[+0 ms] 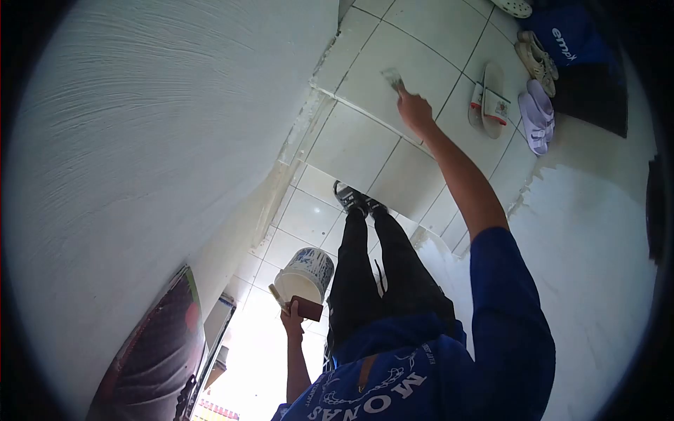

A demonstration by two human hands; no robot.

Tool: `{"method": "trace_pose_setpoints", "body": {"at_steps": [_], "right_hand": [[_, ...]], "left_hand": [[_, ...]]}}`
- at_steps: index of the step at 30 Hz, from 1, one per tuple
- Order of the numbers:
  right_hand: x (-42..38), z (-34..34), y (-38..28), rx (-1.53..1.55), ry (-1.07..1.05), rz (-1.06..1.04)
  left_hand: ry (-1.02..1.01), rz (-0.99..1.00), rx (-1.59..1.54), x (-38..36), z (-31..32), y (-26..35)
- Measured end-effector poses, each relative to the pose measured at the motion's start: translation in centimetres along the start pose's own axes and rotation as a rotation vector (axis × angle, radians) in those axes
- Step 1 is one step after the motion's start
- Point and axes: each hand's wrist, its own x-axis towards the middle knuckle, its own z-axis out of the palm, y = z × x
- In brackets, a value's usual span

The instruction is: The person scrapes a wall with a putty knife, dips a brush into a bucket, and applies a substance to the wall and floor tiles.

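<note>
My right hand (415, 112) reaches out over the floor tiles and is closed on the handle of a putty knife (391, 76), its pale, flat blade pointing away from me. Lower down, my left hand (291, 319) grips a brown rectangular block (307, 309) together with a pale, flat, stick-like tool (277, 296). Just beyond that hand stands a paint-stained white bucket (307, 272), its mouth partly overlapped by the block and stick in this view.
Slide sandals (489, 102), lilac sandals (536, 118) and beige shoes (538, 62) sit at the upper right beside a blue bag (572, 35). A tiled step edge (351, 179) runs before my feet. A streaked white wall (175, 105) fills the left; a picture panel (158, 351) leans there.
</note>
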Motion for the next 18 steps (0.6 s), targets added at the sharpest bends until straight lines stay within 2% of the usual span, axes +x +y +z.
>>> {"method": "trace_pose_setpoints", "body": {"at_steps": [2,5,8,11,18], "right_hand": [[1.4,-0.4,-0.6,0.039,-0.006,0.013],[-2.8,0.4,-0.7,-0.005,0.047,0.070],[-6.0,-0.8,-1.3,0.076,-0.110,0.085],[-3.5,-0.2,-2.0,0.092,-0.023,0.021],[11.4,1.3,-7.9,0.086,0.122,-0.041]], "left_hand": [[0.010,0.018,-0.001,0.0,0.1,-0.7],[0.014,0.019,-0.023,-0.2,0.6,-2.2],[0.037,0.011,-0.047,-0.2,1.2,-3.1],[0.064,-0.003,-0.025,-0.6,1.2,-3.6],[0.038,0.026,0.070,-0.1,1.7,-4.8]]}}
